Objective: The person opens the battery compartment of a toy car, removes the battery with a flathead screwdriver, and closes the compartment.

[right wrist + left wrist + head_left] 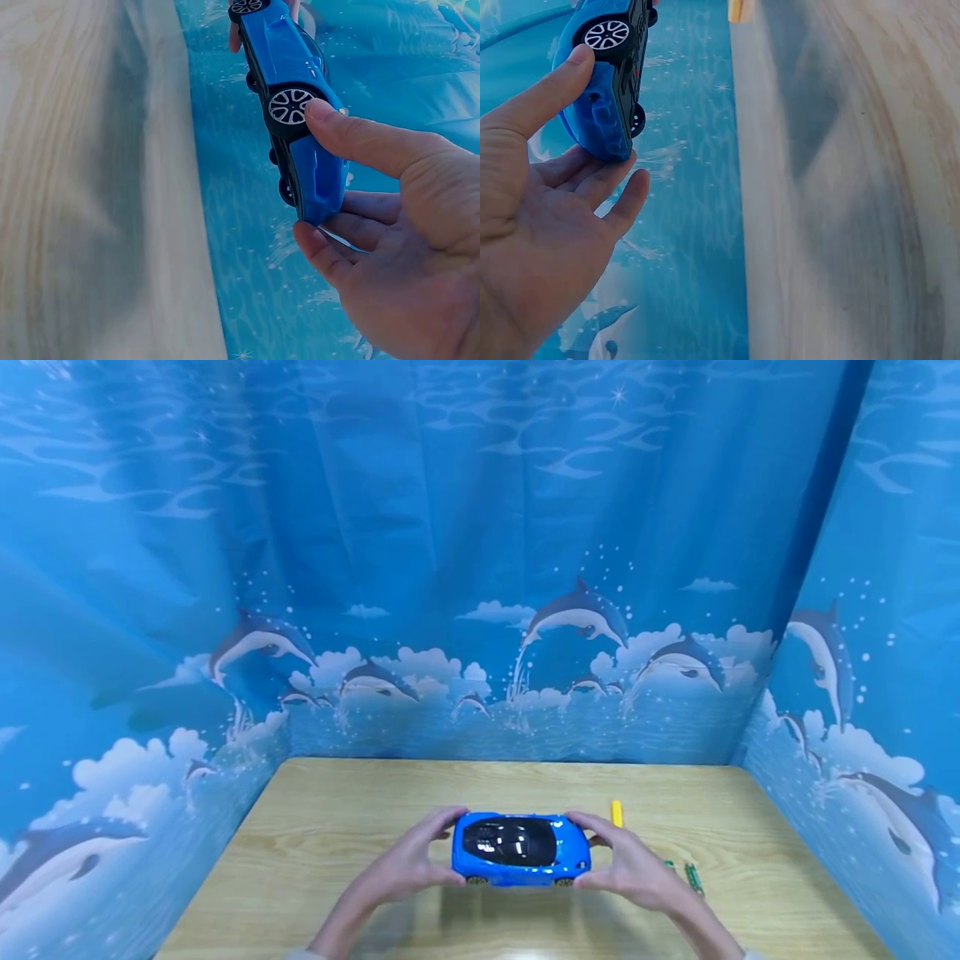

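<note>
A blue toy car (517,850) with a black roof is held level above the wooden table, its shadow falling on the tabletop below. My left hand (416,858) grips one end of it; in the left wrist view the thumb lies by a wheel (606,34) and the fingers reach behind the body. The opposite end is gripped by my right hand (626,864). In the right wrist view that thumb touches a silver-spoked wheel (291,106), with fingers on the far side. Dark underside and further wheels show in both wrist views.
Beyond my right hand lies a yellow stick-like object (617,813) on the table (337,802). Small green cylinders, perhaps batteries (693,877), lie near my right wrist, partly hidden. A blue dolphin-print curtain (450,568) surrounds the table's back and sides.
</note>
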`<state>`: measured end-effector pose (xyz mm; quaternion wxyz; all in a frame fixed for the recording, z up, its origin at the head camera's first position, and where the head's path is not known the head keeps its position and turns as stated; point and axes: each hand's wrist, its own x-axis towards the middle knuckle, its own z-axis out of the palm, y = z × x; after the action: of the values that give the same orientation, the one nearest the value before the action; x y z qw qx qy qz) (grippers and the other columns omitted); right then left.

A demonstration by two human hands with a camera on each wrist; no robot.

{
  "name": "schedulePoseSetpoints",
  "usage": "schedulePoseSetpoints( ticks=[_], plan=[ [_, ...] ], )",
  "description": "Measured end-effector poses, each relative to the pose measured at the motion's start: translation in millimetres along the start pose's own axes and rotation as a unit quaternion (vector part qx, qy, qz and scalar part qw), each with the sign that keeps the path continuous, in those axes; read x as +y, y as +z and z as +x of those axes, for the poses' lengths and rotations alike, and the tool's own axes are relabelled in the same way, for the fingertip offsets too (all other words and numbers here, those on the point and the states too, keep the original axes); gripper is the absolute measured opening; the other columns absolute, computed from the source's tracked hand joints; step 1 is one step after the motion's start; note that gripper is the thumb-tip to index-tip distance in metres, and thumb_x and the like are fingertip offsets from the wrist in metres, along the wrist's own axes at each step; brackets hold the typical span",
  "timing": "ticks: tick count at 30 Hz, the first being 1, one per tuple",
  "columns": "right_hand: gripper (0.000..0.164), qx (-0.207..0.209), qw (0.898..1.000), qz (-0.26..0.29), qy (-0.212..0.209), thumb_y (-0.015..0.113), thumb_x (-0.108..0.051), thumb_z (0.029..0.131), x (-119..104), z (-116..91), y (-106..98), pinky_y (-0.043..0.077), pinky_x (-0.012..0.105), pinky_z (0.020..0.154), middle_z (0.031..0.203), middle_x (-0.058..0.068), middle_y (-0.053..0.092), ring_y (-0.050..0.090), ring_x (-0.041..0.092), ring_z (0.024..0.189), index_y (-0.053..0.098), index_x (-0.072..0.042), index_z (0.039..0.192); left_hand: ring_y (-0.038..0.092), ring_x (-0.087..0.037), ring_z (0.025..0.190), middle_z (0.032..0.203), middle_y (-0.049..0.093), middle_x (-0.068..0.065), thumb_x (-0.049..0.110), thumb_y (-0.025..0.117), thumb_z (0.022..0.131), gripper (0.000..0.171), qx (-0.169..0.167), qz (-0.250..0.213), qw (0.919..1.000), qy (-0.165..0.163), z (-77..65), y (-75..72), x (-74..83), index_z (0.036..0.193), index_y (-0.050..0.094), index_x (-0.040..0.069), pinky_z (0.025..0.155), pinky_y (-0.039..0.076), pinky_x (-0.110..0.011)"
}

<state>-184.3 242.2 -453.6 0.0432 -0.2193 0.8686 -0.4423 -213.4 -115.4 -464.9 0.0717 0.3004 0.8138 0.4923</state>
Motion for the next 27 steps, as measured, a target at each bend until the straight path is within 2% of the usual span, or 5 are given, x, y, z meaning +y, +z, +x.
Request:
schedulePoseSetpoints(
  ticks=[3,11,17,27],
  plan=[
    [0.089,-0.002,1.000,0.004,0.004,0.089,-0.020,0.080,4,1,3,0.048,0.062,0.099,0.147,0.025,0.052,0.060,0.037,0.117,0.043,0.001,0.153,0.052,-0.040,0.131,0.152,0.047,-0.019,0.014,0.090,0.077,0.090,-0.001,0.001,1.0000,-0.002,1.1,2.3,-4.3,0.153,0.042,0.000,0.108,0.043,-0.057],
    [0.089,0.003,1.000,0.002,0.003,0.090,-0.018,0.078,16,4,10,0.047,0.064,0.099,0.146,0.028,0.052,0.061,0.041,0.117,0.045,0.004,0.151,0.050,-0.037,0.134,0.153,0.047,-0.016,0.013,0.090,0.077,0.091,0.000,0.034,0.9992,-0.021,4.5,7.4,-12.2,0.153,0.041,0.002,0.107,0.044,-0.056],
    [0.091,0.003,1.000,-0.004,0.011,0.090,-0.019,0.076,21,7,16,0.050,0.062,0.097,0.148,0.030,0.049,0.060,0.044,0.118,0.044,0.003,0.151,0.048,-0.043,0.134,0.154,0.045,-0.018,0.013,0.089,0.078,0.092,-0.007,0.033,0.9983,-0.047,4.8,9.6,-18.7,0.154,0.039,0.001,0.108,0.043,-0.059],
    [0.094,0.007,0.999,-0.031,0.011,0.091,-0.023,0.074,28,8,23,0.050,0.063,0.096,0.148,0.031,0.049,0.060,0.046,0.118,0.044,0.003,0.151,0.046,-0.047,0.136,0.155,0.043,-0.019,0.015,0.089,0.077,0.092,-0.013,0.034,0.9977,-0.057,3.7,12.2,-27.4,0.154,0.040,0.004,0.109,0.041,-0.061]
  ],
)
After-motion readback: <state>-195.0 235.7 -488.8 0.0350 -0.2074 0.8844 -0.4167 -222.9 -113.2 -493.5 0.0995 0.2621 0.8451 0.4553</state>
